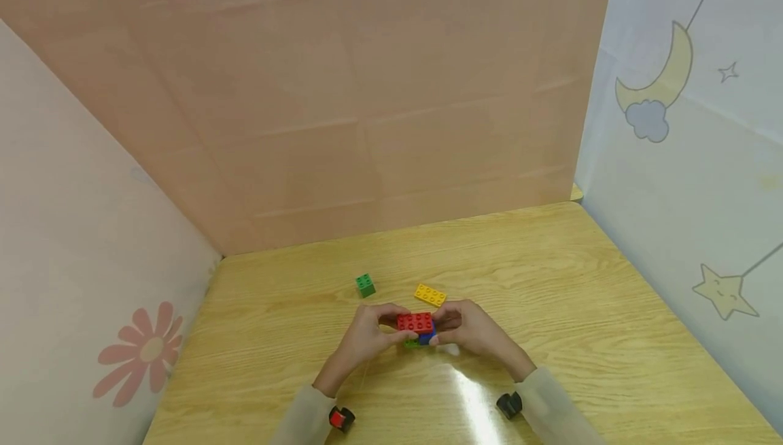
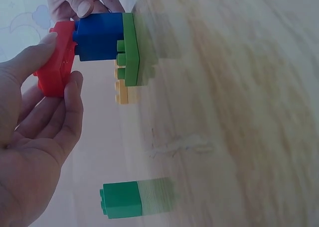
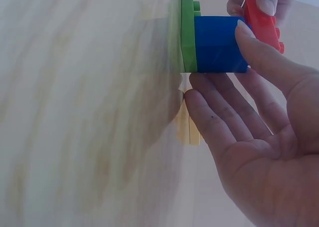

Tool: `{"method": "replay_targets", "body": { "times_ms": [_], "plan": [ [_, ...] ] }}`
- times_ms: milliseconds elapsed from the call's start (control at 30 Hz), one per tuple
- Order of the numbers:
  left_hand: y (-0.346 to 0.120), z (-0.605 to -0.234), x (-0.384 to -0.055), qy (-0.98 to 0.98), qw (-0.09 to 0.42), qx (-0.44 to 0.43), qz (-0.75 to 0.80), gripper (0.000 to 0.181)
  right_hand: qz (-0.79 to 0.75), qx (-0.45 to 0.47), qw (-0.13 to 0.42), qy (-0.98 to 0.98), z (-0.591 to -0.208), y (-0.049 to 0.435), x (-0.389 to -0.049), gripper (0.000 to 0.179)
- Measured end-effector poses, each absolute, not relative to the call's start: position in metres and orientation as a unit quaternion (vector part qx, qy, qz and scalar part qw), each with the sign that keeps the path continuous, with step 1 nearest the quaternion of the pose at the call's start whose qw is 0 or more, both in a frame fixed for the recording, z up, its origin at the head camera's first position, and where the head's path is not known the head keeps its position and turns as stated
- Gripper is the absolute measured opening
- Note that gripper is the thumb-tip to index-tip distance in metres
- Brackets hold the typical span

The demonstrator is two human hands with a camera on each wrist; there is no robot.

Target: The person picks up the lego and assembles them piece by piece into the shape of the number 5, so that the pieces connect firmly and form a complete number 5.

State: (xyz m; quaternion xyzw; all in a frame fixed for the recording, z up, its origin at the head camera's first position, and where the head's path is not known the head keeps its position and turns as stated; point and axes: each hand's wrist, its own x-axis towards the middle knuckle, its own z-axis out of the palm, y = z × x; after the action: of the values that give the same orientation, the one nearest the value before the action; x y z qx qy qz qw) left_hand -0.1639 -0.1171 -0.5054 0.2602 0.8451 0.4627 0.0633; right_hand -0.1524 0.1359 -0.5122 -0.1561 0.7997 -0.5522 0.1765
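Note:
My left hand (image 1: pixel 366 333) pinches a red toy building brick (image 1: pixel 414 323) between thumb and fingers. That brick sits tilted at the top of a blue brick (image 2: pixel 99 36), and a few blue studs show in the gap between them in the left wrist view. The blue brick stands on one end of a thin light green brick (image 2: pixel 131 53), whose other studs are bare. With thumb on one side and fingers on the other, my right hand (image 1: pixel 476 331) holds the blue brick. The light green brick lies low, close over the tabletop.
Just beyond the hands lies a flat yellow brick (image 1: pixel 431 295) on the wooden table (image 1: pixel 538 282). A small green brick (image 1: pixel 365 285) stands farther left, studs up. A pinkish-brown panel (image 1: pixel 367 105) rises along the back edge, with pale decorated walls at both sides.

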Motion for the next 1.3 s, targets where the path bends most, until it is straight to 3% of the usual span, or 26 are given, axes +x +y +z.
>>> {"method": "replay_targets", "body": {
  "times_ms": [1300],
  "plan": [
    [-0.1096,-0.5048,-0.1659,0.856,0.105,0.217,0.458,0.029,-0.541,-0.169,0.18,0.804,-0.5131,0.1364,-0.1521,0.03]
  ]
}}
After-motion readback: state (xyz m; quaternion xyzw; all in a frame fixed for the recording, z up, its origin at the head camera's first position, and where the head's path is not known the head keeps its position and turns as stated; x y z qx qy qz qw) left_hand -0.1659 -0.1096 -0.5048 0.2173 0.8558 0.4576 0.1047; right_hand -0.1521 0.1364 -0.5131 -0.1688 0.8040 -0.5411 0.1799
